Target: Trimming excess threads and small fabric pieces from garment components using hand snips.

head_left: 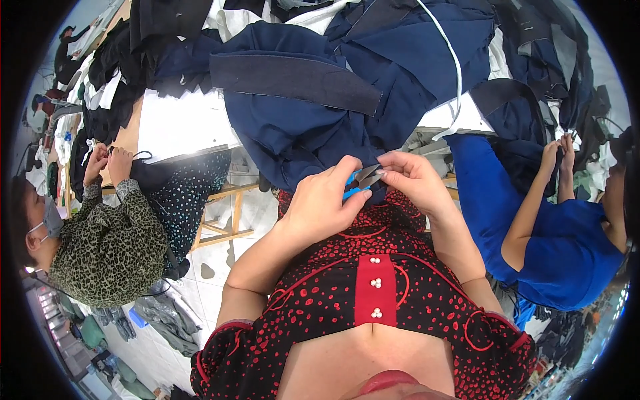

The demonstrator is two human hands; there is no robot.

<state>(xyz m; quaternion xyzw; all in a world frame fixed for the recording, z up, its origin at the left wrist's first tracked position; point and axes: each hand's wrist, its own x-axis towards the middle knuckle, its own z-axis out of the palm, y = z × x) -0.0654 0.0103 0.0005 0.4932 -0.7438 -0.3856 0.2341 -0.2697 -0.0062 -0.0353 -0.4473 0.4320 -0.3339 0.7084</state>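
My left hand (327,193) is closed around small thread snips (365,177) with blue handles and short metal blades. The blades point toward the fingertips of my right hand (415,181), which is closed in a pinch on the navy cloth (293,140) beside the blade tips. That cloth drapes from the table edge down to my lap, its gathered edge lying between and under both hands. Across it runs a long, darker band (293,83). The exact spot pinched, and any thread there, is too small to make out.
More dark garments (413,47) pile up on the white table (180,123). A white cord (453,60) hangs over them. At my left a person in a patterned top (110,247) handles dark cloth; at my right another in blue (560,247) does too. A wooden stool (223,220) stands at left.
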